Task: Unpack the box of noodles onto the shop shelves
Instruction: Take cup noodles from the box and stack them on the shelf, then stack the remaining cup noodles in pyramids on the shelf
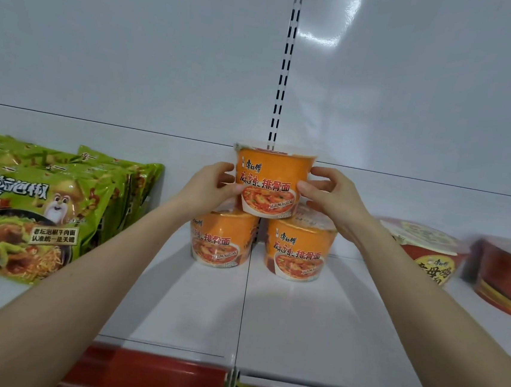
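Three orange noodle cups stand in a small pyramid at the back of the white shelf. The top cup rests across the rims of the lower left cup and the lower right cup. My left hand grips the top cup's left side, thumb on the front. On the cup's right side my right hand holds it the same way. The box of noodles is out of view.
Green noodle multipacks lean in a row on the shelf's left part. Red noodle bowls sit at the right, a second one at the frame edge. A slotted upright runs up the white back panel. Red price rail below.
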Tool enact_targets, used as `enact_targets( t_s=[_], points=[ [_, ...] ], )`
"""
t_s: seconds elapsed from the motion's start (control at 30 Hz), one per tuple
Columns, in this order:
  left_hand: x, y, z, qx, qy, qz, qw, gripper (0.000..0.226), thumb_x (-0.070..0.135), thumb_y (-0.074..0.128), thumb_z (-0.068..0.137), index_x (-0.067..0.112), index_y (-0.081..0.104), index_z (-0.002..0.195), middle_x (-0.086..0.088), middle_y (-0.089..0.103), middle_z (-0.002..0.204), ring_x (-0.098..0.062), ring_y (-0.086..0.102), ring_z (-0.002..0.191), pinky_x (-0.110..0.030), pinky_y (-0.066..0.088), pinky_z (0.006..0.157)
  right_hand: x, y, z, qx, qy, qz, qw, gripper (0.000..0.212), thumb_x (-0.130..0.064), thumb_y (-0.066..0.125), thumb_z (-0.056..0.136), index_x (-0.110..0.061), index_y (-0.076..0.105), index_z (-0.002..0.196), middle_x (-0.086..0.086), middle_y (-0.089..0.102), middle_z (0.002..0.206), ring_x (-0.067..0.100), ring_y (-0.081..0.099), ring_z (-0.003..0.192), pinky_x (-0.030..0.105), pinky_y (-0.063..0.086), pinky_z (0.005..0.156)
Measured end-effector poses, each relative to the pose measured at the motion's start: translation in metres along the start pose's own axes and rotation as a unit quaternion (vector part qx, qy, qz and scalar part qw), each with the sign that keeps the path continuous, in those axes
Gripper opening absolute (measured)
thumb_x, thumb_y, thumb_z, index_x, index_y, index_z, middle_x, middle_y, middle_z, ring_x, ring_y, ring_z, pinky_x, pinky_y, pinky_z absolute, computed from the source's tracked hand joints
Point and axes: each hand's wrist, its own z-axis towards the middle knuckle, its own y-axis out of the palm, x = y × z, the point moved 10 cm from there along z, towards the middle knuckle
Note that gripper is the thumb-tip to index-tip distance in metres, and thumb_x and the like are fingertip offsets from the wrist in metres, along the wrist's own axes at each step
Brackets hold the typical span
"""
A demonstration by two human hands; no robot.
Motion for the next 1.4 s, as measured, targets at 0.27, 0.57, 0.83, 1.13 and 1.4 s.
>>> enact_targets(
  t_s=[0.27, 0.57, 0.83, 1.13, 1.4],
  points=[
    [0.001, -0.006, -0.005, 0.036, 0.026, 0.012, 0.999, 0.048, 0.02, 0.059, 0.089, 0.006, 0.046, 0.132, -0.011, 0.06, 0.124, -0.023, 0.056, 0.114, -0.03, 0.042, 0.092, 0.0, -0.002, -0.002, 0.03, -0.007, -0.019, 0.999, 0.048, -0.029, 0.067, 0.082, -0.011, 0.05, 0.123, 0.003, 0.056, 0.114, 0.016, 0.055, 0.098, 0.015, 0.046, 0.064],
    [0.004, -0.006, -0.007, 0.044, 0.03, 0.068, 0.996, 0.047, 0.021, 0.054, 0.092, 0.009, 0.042, 0.136, -0.011, 0.056, 0.129, -0.024, 0.054, 0.117, -0.029, 0.041, 0.092, 0.0, 0.001, -0.002, 0.019, -0.005, -0.048, 0.999, 0.049, -0.03, 0.063, 0.085, -0.01, 0.048, 0.127, 0.005, 0.054, 0.125, 0.016, 0.052, 0.106, 0.031, 0.047, 0.088],
    [0.018, -0.029, -0.04, 0.118, 0.081, 0.196, 0.97, 0.038, 0.025, 0.05, 0.094, 0.006, 0.051, 0.127, -0.012, 0.061, 0.119, -0.023, 0.056, 0.108, -0.033, 0.043, 0.089, -0.017, -0.025, -0.015, 0.102, -0.071, -0.126, 0.984, 0.03, -0.018, 0.056, 0.09, -0.004, 0.058, 0.116, 0.008, 0.061, 0.118, 0.011, 0.051, 0.097, 0.022, 0.039, 0.084],
    [0.027, -0.046, -0.095, 0.149, 0.12, 0.236, 0.953, 0.025, 0.024, 0.055, 0.091, 0.005, 0.066, 0.103, -0.009, 0.068, 0.094, -0.026, 0.061, 0.089, -0.04, 0.049, 0.078, -0.051, -0.014, -0.045, 0.124, -0.15, -0.101, 0.976, 0.008, -0.02, 0.054, 0.089, -0.016, 0.059, 0.086, -0.002, 0.061, 0.083, 0.013, 0.059, 0.08, 0.019, 0.046, 0.072],
    [0.034, -0.077, -0.153, 0.134, 0.148, 0.313, 0.929, 0.03, 0.033, 0.052, 0.09, 0.008, 0.067, 0.08, -0.001, 0.061, 0.071, -0.022, 0.056, 0.072, -0.032, 0.04, 0.06, -0.094, 0.076, -0.065, 0.013, -0.21, -0.14, 0.968, 0.016, -0.022, 0.055, 0.09, -0.011, 0.064, 0.097, -0.005, 0.059, 0.088, 0.008, 0.053, 0.082, 0.011, 0.04, 0.068]
  ],
)
